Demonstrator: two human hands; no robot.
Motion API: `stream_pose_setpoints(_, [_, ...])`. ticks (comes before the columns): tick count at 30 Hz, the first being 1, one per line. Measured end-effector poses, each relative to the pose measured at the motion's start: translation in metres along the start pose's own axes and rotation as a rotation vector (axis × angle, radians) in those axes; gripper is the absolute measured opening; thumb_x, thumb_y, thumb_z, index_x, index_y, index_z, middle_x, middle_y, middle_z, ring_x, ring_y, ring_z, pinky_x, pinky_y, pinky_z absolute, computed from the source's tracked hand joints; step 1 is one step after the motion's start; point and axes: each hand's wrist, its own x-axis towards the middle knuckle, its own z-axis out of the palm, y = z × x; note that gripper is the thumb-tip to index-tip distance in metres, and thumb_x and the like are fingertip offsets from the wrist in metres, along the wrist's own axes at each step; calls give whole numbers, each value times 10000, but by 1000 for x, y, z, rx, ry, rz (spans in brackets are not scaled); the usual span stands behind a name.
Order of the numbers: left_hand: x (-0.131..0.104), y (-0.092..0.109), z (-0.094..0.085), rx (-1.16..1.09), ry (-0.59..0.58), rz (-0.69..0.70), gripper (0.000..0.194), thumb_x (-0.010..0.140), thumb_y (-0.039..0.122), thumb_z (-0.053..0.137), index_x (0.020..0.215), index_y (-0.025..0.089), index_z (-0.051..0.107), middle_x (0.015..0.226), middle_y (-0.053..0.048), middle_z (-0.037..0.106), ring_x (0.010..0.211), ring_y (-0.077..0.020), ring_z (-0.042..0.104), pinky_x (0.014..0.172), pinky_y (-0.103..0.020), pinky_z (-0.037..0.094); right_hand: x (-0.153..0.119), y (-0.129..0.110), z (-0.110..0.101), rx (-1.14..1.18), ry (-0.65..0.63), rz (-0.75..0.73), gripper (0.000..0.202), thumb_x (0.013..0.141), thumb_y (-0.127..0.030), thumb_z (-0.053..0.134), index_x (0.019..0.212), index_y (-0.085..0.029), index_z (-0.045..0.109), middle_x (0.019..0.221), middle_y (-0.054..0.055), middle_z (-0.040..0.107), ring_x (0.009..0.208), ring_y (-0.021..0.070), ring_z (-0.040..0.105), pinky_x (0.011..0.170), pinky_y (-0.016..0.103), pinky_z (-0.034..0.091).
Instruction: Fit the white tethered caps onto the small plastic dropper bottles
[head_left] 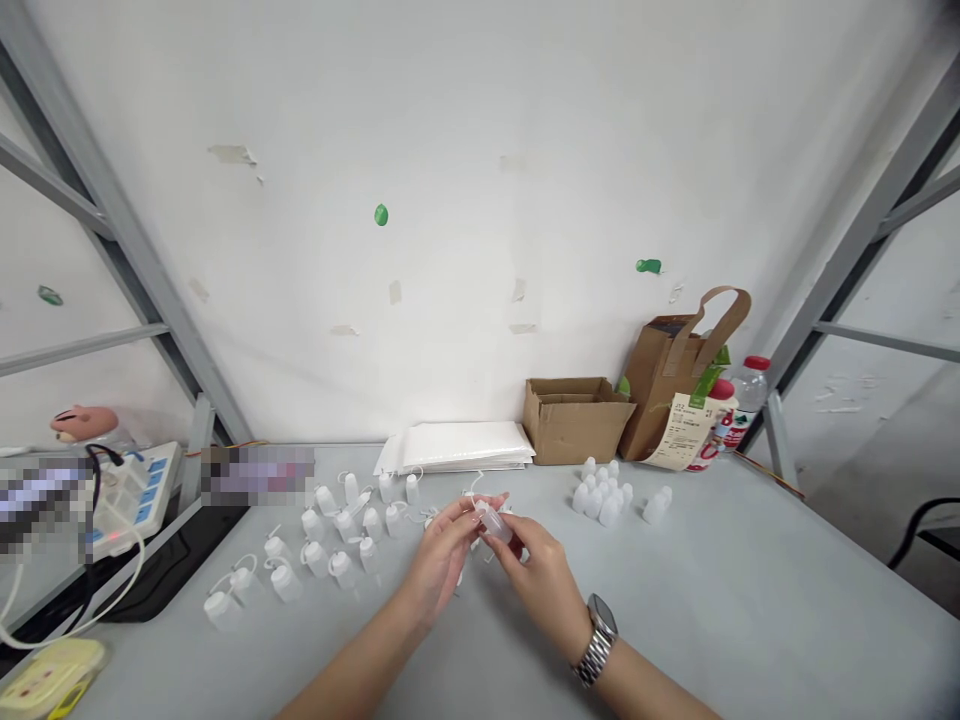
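A small translucent white plastic bottle [496, 523] is held between my two hands near the middle of the grey table. The fingers of my left hand [441, 555] are closed at its upper left end. My right hand [541, 572], with a metal-band watch on the wrist, pinches the lower right end of the same bottle. Left of my hands stand several similar small bottles [315, 558], many with a thin white strip curving from the top. Farther right sits a tight cluster of small white bottles [602, 497]. Small white pieces behind my fingers are partly hidden.
Against the wall lie a stack of white envelopes [465, 445], an open cardboard box [577, 430] and a brown paper bag [654, 385] beside bottles with red caps [755, 365]. At left are a power strip [157, 490], cables and a yellow case [56, 675].
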Motion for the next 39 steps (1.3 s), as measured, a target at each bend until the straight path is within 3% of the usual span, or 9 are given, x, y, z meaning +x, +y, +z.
stream_pose_setpoints(9, [2, -6, -3, -64, -24, -12, 272, 762, 268, 525, 961, 157, 673, 1176, -99, 613, 1182, -271, 463, 1002, -415, 322, -4, 3, 2, -197, 98, -210, 254, 914, -317, 385, 992, -180, 583, 691, 52, 600, 643, 183, 563, 568, 286, 459])
stream_pose_setpoints(16, [0, -6, 1, -105, -5, -41, 312, 789, 294, 547, 1064, 178, 639, 1221, -96, 585, 1219, -261, 428, 1017, -426, 306, -1, 5, 4, -387, 160, -339, 248, 915, -218, 358, 1023, -151, 571, 669, 59, 591, 614, 188, 546, 539, 300, 456])
stream_pose_setpoints(23, [-1, -4, 5, -67, 29, -17, 256, 755, 309, 588, 946, 169, 687, 1158, -99, 626, 1197, -274, 445, 1011, -412, 300, -3, 5, 8, -479, 208, -401, 261, 905, -184, 358, 1043, -132, 573, 674, 78, 600, 605, 202, 535, 526, 318, 446])
stream_pose_setpoints(27, [-1, -5, 2, -39, 20, -13, 245, 760, 284, 561, 927, 157, 688, 1136, -97, 636, 1175, -275, 458, 984, -399, 322, -4, -1, 7, -230, 106, -235, 246, 905, -262, 386, 1011, -170, 587, 692, 58, 606, 635, 186, 548, 575, 291, 441])
stream_pose_setpoints(32, [-1, -5, 1, -26, 8, -40, 264, 768, 287, 532, 925, 138, 683, 1140, -117, 630, 1041, -280, 547, 849, -370, 410, -1, -10, 2, 208, -113, 144, 282, 854, -352, 475, 654, -180, 575, 555, -16, 524, 539, 123, 470, 532, 229, 369])
stream_pose_setpoints(35, [-2, -4, 0, -12, -1, -55, 295, 770, 310, 518, 935, 125, 677, 1151, -133, 619, 957, -291, 579, 723, -359, 439, 3, -12, 0, 467, -196, 313, 351, 807, -414, 524, 559, -167, 516, 494, -34, 466, 485, 100, 425, 499, 223, 341])
stream_pose_setpoints(39, [-2, -3, 0, -22, 9, -65, 285, 784, 307, 501, 931, 134, 674, 1090, -113, 655, 1037, -291, 549, 837, -377, 404, 9, -14, -3, 746, -273, 406, 378, 735, -468, 590, 537, -153, 527, 489, -28, 477, 445, 90, 420, 471, 228, 335])
